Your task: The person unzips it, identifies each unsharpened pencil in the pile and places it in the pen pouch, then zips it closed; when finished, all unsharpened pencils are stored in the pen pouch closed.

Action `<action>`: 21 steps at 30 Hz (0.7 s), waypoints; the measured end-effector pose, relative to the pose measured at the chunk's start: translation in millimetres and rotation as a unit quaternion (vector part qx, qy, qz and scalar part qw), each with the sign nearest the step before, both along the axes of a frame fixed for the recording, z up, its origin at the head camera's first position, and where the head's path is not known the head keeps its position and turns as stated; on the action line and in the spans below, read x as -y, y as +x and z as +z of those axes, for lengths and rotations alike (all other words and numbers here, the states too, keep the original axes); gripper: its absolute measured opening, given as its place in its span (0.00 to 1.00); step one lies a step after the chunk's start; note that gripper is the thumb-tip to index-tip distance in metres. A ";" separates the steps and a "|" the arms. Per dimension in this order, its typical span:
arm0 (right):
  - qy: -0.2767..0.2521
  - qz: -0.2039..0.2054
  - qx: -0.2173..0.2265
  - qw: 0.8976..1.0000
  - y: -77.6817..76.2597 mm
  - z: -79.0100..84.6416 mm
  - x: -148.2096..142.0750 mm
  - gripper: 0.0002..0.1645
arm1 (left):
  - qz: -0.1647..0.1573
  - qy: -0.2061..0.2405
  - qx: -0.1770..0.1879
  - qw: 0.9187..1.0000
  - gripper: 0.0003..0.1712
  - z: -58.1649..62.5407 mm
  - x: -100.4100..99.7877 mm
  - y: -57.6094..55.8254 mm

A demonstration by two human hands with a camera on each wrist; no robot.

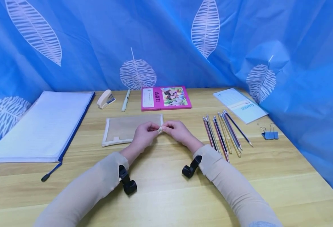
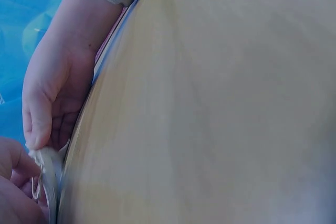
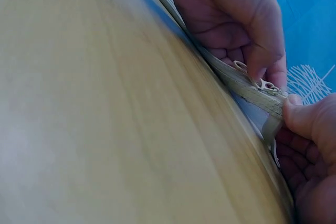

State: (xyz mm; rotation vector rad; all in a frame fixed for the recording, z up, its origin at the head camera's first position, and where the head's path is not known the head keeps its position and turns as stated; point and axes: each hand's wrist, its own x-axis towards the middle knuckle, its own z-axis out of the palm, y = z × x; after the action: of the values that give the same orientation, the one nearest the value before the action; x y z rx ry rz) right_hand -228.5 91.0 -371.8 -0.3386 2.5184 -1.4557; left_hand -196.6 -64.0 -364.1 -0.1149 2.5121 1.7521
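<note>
A beige mesh zipper pouch (image 1: 121,126) with pale borders lies on the table in the head view. At its right end my left hand (image 1: 144,135) pinches the small zipper pull (image 3: 266,86) between thumb and finger. My right hand (image 1: 180,131) holds the pouch's corner beside it, thumb on top of the zipper band, as the right wrist view shows. Both hands' fingertips are close together there. In the left wrist view the right hand (image 2: 60,87) hangs over the pouch edge (image 2: 50,177), and the left hand (image 2: 18,187) shows only partly at the lower left.
Several pencils (image 1: 224,134) lie right of the hands, with a blue binder clip (image 1: 269,135) and a notebook (image 1: 240,105) beyond. A pink book (image 1: 166,98), a pen (image 1: 126,100) and a stapler (image 1: 106,99) lie at the back. At left is a large white zipper folder (image 1: 41,126).
</note>
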 end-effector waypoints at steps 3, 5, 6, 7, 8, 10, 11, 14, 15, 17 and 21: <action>0.001 -0.003 0.000 1.000 0.4 -0.1 0.5 0.11 | -0.016 -0.004 0.005 1.000 0.11 -0.6 5.1 0.4; 0.002 -0.007 -0.002 1.000 1.0 -0.7 1.1 0.10 | -0.023 -0.015 0.005 1.000 0.11 -1.2 8.6 0.5; 0.003 -0.009 -0.003 1.000 1.5 -0.8 1.3 0.10 | -0.024 -0.021 0.005 0.999 0.10 -0.8 10.4 0.8; 0.005 -0.010 -0.002 1.000 2.0 -1.0 1.7 0.10 | -0.025 -0.025 0.007 0.999 0.10 0.0 12.3 1.4; 0.006 -0.010 -0.003 1.000 2.6 -1.3 2.0 0.10 | -0.025 -0.028 0.007 0.999 0.09 0.9 14.2 2.0; 0.010 -0.010 -0.002 1.000 3.5 -2.0 1.8 0.10 | -0.025 -0.036 0.011 0.999 0.08 2.8 17.2 2.7; 0.012 -0.010 -0.002 1.000 4.1 -2.0 1.6 0.10 | -0.027 -0.036 0.014 0.999 0.07 3.8 18.7 3.1; 0.017 -0.009 -0.009 1.000 5.6 -1.8 0.8 0.10 | -0.033 -0.040 0.026 0.998 0.07 6.8 22.1 3.5; 0.018 -0.009 -0.013 1.000 5.7 -1.8 0.5 0.10 | -0.036 -0.043 0.030 0.998 0.08 7.8 23.2 3.4; 0.017 -0.009 -0.017 1.000 6.2 -1.2 0.4 0.10 | -0.039 -0.046 0.038 0.997 0.08 9.4 25.9 3.2; 0.017 -0.006 -0.018 1.000 6.0 -1.5 1.0 0.10 | -0.042 -0.058 0.053 0.996 0.09 12.0 33.4 4.3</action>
State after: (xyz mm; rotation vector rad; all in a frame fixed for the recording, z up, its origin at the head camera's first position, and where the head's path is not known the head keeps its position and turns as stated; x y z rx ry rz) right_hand -222.5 90.0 -373.4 -0.3475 2.5741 -1.4208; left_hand -192.3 -97.5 -352.1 -0.1031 2.5030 1.5275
